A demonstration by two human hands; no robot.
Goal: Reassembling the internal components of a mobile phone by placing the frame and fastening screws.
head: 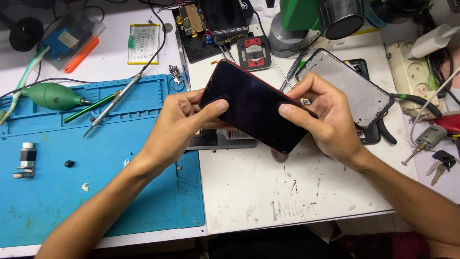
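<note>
**Both hands grip a dark phone over the bench**

The left hand point(179, 120) and right hand point(326, 117) hold a red-edged smartphone point(254, 105) tilted, thumbs pressed on its black screen. A blue repair mat point(72, 192) lies left; a grey phone frame point(350, 86) rests right.

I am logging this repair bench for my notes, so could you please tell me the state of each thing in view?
Phone: screen dark, tilted, held off the bench by both hands.
Left hand: thumb pressed on the screen.
Right hand: thumb pressed on the screen.
Phone frame: bare, lying flat.
Battery: out, lying flat.
Green air blower: lying on its side.
Blue mat: spread flat.
Keys: lying loose.
</note>
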